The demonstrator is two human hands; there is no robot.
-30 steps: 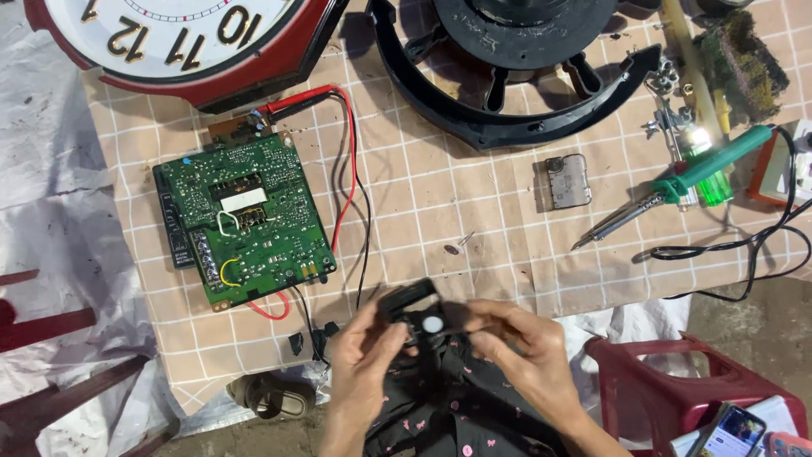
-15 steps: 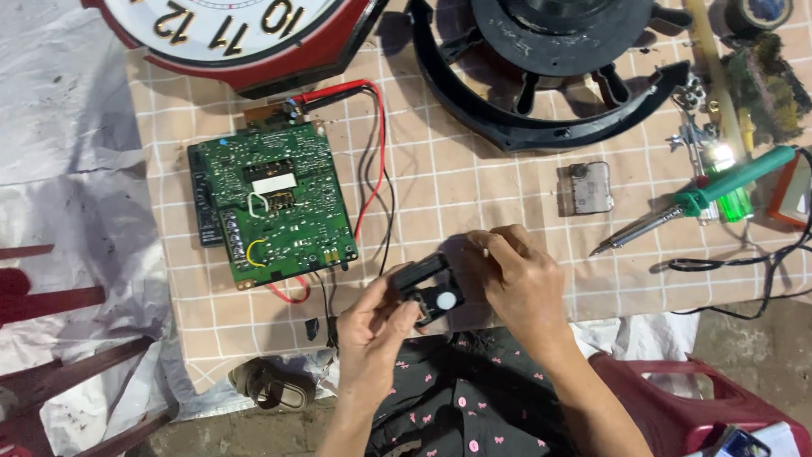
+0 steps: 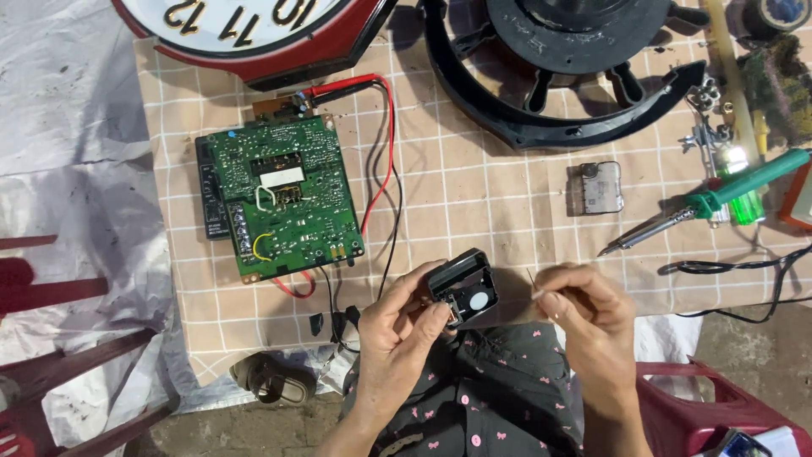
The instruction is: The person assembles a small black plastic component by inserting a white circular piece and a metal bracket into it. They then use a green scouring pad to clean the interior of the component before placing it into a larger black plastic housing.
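The wall clock [image 3: 245, 34] runs off the top edge, only its lower arc showing. The thin pin [image 3: 533, 283] pinched in the right hand [image 3: 588, 317] is too small to identify. The left hand's [image 3: 397, 326] fingers cover part of the small black box [image 3: 463, 288].

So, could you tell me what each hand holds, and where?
Left hand grips the small black box by its lower left edge; right hand pinches a thin pin at its lower end.

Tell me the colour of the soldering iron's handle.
Green, on the soldering iron lying at the table's right side; the head view shows it clearly.
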